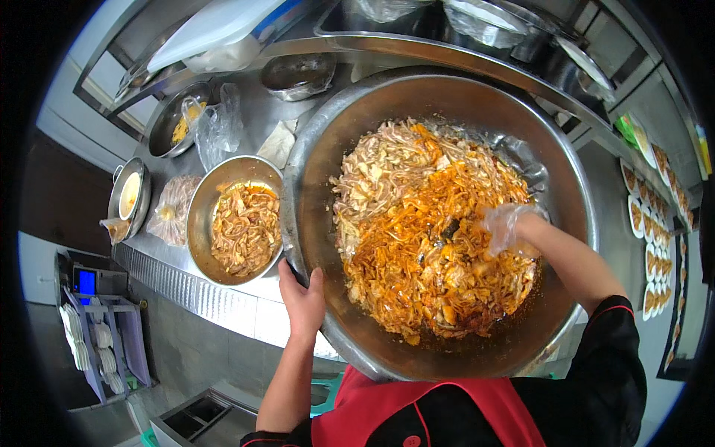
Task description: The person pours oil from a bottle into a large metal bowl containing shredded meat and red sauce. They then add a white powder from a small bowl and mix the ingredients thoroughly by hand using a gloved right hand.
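A large metal basin (318,223) holds shredded meat (380,162), pale at the upper left and coated in orange-red sauce (402,246) elsewhere. My bare left hand (303,302) grips the basin's rim at its lower left, thumb on the inner side. In a clear plastic glove, my right hand (511,229) is at the right part of the sauced meat; its fingers are blurred, and whether they hold any is unclear. A dark lump (448,230) lies in the meat beside it. Clear plastic film (519,162) rests against the basin's far right wall.
Left of the basin stands a smaller metal bowl (199,223) of sauced meat strips, by a tied plastic bag of meat (174,209). Farther back are a bowl with yellow shreds (159,131) and a covered bowl (299,78). A metal shelf (475,58) runs behind; filled white trays (637,215) line the right.
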Tool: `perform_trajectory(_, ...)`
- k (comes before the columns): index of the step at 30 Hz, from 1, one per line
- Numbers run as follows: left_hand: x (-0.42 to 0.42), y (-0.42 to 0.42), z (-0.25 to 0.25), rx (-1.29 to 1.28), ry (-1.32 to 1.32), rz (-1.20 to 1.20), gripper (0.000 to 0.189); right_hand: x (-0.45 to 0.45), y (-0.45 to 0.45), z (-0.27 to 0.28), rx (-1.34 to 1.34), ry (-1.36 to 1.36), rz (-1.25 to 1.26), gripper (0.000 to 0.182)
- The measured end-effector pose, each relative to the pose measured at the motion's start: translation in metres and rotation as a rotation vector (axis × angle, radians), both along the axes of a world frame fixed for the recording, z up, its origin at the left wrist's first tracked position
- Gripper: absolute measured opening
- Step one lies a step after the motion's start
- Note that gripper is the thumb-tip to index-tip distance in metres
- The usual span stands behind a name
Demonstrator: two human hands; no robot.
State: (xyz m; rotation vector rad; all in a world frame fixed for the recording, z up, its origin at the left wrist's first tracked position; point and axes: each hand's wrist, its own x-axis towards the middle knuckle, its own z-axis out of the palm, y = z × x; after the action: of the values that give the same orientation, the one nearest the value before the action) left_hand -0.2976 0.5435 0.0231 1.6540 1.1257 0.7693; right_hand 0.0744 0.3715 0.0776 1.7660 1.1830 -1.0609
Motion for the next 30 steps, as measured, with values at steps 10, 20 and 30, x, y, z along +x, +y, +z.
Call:
perform_trajectory(10, 0.004, 0.000, 0.006, 0.073, 0.028, 0.011, 0.039, 0.036, 0.210, -0.047, 0.861, 0.001, -0.602, 0.112)
perform_trajectory(20, 0.004, 0.000, 0.005, -0.021, -0.083, -0.005, 0.039, -0.061, 0.059, -0.074, 0.617, 0.378, 0.169, 0.085)
perform_trajectory(30, 0.002, 0.002, -0.003, -0.098, -0.050, 0.002, 0.037, -0.130, 0.000, -0.012, 0.803, 0.335, 0.852, 0.081)
